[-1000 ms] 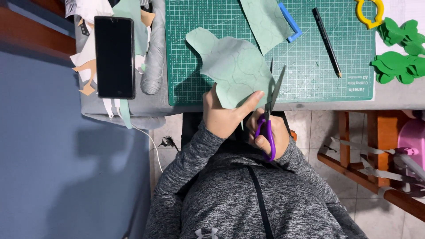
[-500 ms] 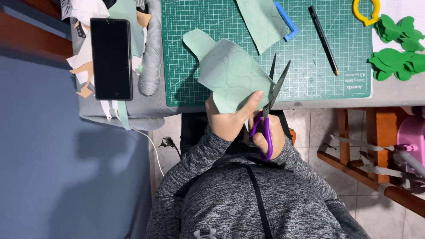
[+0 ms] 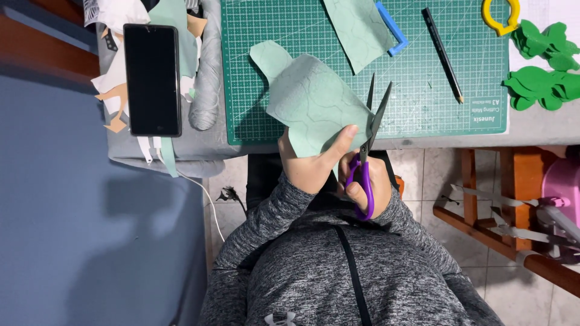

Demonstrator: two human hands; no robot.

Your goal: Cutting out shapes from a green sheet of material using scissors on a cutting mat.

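1. Comparing with the view a second ago, the scissors [image 3: 370, 130] now stand with blades parted in a narrow V at the right edge of the pale green sheet [image 3: 314, 105] — they look readied for the next snip along a drawn outline.
2. The left hand [image 3: 314, 166] pinches the sheet's near edge, thumb on top, holding it tilted above the near edge of the green cutting mat [image 3: 423, 96].
3. The right hand [image 3: 368, 187] is closed through the purple handles, its fingers mostly hidden behind them.
4. The sheet has drifted slightly left and turned since earlier — I judge the cut is being steered round a curve.
5. Farther off lie a second green piece [image 3: 359, 30], a black pencil [image 3: 443, 54], and a dark phone [image 3: 151, 78] at far left.
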